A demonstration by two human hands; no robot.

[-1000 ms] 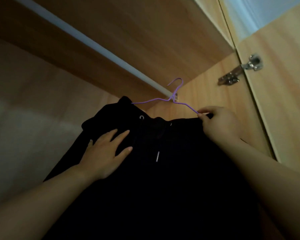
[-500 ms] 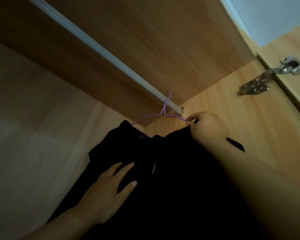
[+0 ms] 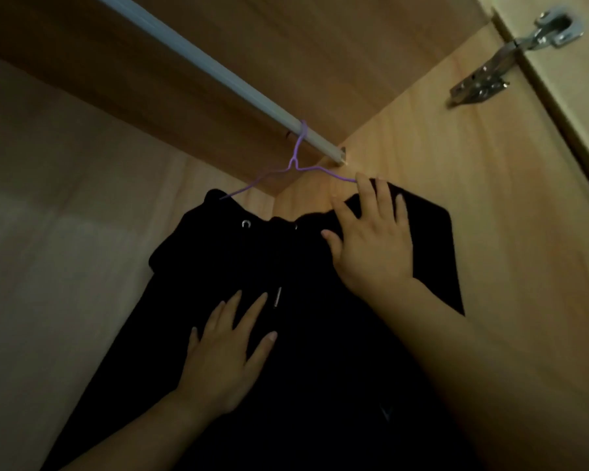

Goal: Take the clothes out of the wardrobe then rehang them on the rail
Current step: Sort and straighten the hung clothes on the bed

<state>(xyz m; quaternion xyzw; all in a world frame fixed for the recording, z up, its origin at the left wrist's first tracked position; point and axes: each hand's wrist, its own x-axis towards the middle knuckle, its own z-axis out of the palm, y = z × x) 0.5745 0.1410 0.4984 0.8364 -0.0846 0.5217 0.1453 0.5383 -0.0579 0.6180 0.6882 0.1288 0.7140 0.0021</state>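
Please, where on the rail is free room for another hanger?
The rail is bare from the purple hanger leftward to the frame edge. Crowded: the short stretch between hanger and side wall, and below, where the left hand and right hand rest on the black hoodie.

A silver metal hinge [image 3: 514, 52] sat at the upper right, its arm fixed to the light wooden side panel [image 3: 473, 249] and its cup to the pale door [image 3: 585, 137].

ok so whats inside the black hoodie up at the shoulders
A purple hanger, its hook over the rail, arms running down to the hoodie. Its ends and any lower bar are covered by fabric and the right hand.
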